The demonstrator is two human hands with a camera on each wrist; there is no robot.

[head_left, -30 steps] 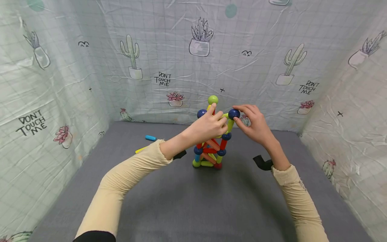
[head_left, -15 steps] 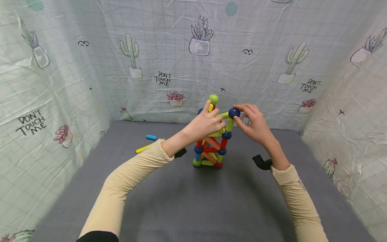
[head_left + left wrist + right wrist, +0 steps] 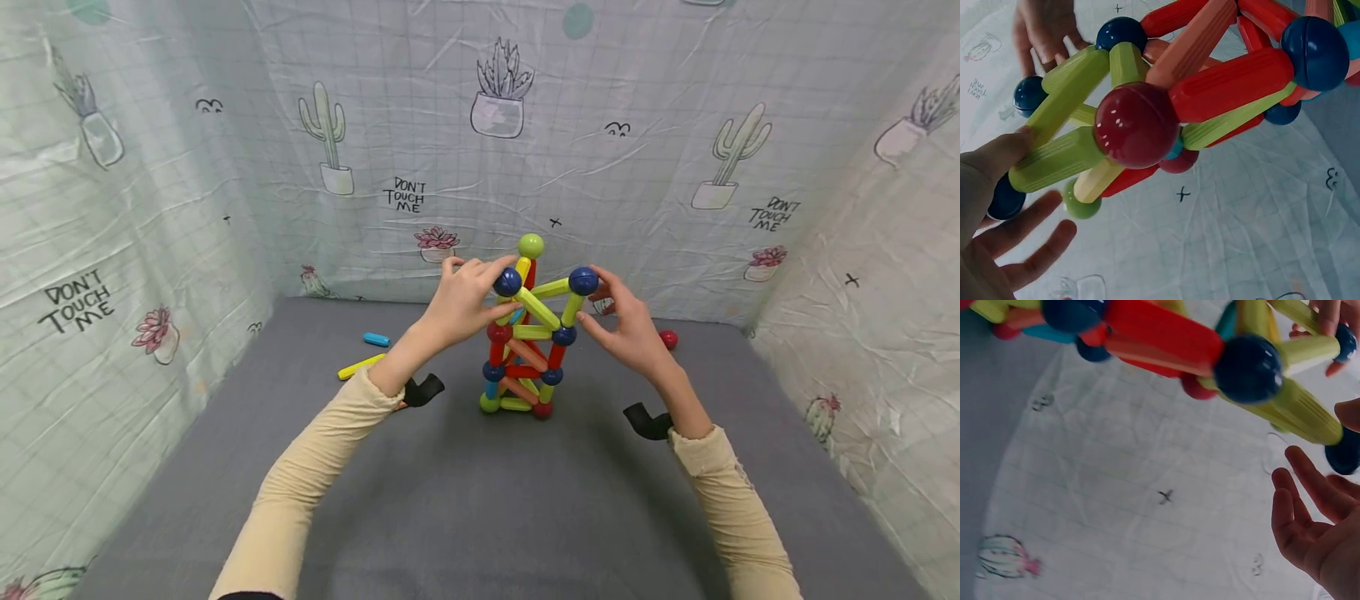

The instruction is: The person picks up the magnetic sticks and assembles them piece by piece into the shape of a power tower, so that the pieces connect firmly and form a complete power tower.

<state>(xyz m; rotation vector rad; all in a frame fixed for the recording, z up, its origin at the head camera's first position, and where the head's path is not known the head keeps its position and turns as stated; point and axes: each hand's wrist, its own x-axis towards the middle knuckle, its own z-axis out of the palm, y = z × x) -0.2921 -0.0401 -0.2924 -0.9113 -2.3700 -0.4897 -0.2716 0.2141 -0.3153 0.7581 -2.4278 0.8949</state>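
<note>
A tower of magnetic rods and balls (image 3: pixel 528 354) stands upright on the grey table. My left hand (image 3: pixel 468 300) pinches a blue ball (image 3: pixel 507 282) at its upper left, the thumb against the yellow-green rod (image 3: pixel 1054 159) below it. Another blue ball (image 3: pixel 583 281) sits at the upper right, joined by yellow-green rods. My right hand (image 3: pixel 626 325) is around that ball with its fingers spread, the index fingertip at the ball's side and the thumb lower, by the rod. A light green ball (image 3: pixel 531 246) tops the back of the tower.
A blue rod (image 3: pixel 377 339) and a yellow rod (image 3: pixel 362 367) lie on the table (image 3: pixel 480 508) to the left. One red ball (image 3: pixel 668 339) rests behind my right wrist. A cactus-print cloth (image 3: pixel 420 108) surrounds the table at the back and sides.
My left hand has drawn back left from in front of the tower and taken hold of the upper-left blue ball. My right thumb has slid down off the upper-right blue ball.
</note>
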